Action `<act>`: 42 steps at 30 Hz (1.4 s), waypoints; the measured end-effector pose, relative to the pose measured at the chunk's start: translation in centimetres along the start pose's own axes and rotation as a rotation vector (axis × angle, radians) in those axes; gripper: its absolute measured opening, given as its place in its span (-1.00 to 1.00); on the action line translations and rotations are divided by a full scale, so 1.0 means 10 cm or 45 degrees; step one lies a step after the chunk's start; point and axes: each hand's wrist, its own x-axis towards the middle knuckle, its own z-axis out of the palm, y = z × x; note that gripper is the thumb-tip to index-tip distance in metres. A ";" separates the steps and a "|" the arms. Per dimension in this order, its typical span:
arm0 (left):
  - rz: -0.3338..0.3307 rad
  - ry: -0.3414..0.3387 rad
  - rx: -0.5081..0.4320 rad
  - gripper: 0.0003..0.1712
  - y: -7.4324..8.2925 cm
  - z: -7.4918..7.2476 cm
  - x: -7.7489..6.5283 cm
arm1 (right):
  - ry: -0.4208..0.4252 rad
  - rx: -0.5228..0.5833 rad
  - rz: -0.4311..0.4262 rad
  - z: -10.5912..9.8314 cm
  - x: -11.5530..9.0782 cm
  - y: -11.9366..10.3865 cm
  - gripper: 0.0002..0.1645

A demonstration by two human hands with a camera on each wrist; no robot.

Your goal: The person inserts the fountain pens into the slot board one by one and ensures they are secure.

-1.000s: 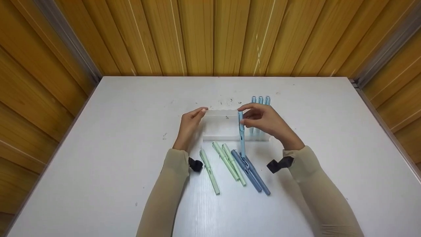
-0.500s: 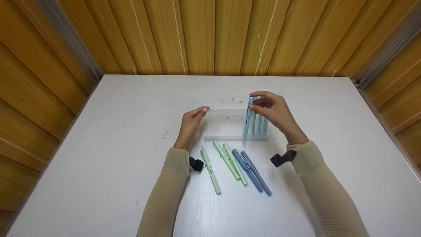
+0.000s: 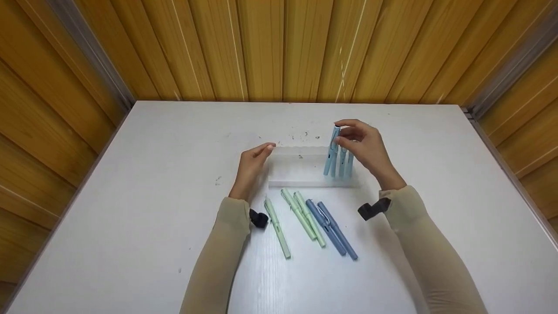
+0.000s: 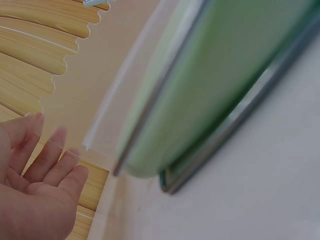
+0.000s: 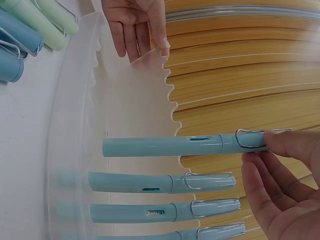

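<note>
In the head view, a clear plastic pen holder (image 3: pixel 296 169) with a scalloped back edge stands mid-table. My left hand (image 3: pixel 252 168) pinches its back left corner between thumb and fingers. My right hand (image 3: pixel 367 146) grips a light blue pen (image 5: pixel 165 146) by its capped end, fingertips near the clip. The pen points down over the holder, slightly tilted, its lower end inside the holder's outline. Close beside it, three matching light blue pens (image 5: pixel 135 182) stand in the holder's right part, caps up, partly covered by my right hand in the head view.
In front of the holder lie a single pale green pen (image 3: pixel 278 229), two more green pens (image 3: pixel 301 216) side by side, and two darker blue pens (image 3: pixel 330 231). All rest on the white table (image 3: pixel 144 226). Wood-patterned panels (image 3: pixel 261 52) rise behind the table and at both sides.
My right hand has carried the light blue pen from above the darker blue pens back and rightward to the standing pens. The left hand stays on the holder's corner.
</note>
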 end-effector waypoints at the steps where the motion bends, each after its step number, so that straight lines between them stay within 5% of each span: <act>1: -0.003 0.001 0.002 -0.59 0.00 0.00 0.00 | 0.001 -0.001 0.002 0.00 0.00 0.00 -0.58; 34: -0.037 -0.001 0.002 -0.61 0.02 0.00 0.01 | -0.055 -0.130 -0.013 0.14 0.01 0.12 -0.54; 42: 0.018 -0.027 -0.013 -0.58 0.00 -0.02 0.00 | -0.024 -0.209 -0.234 0.16 0.00 0.13 -0.54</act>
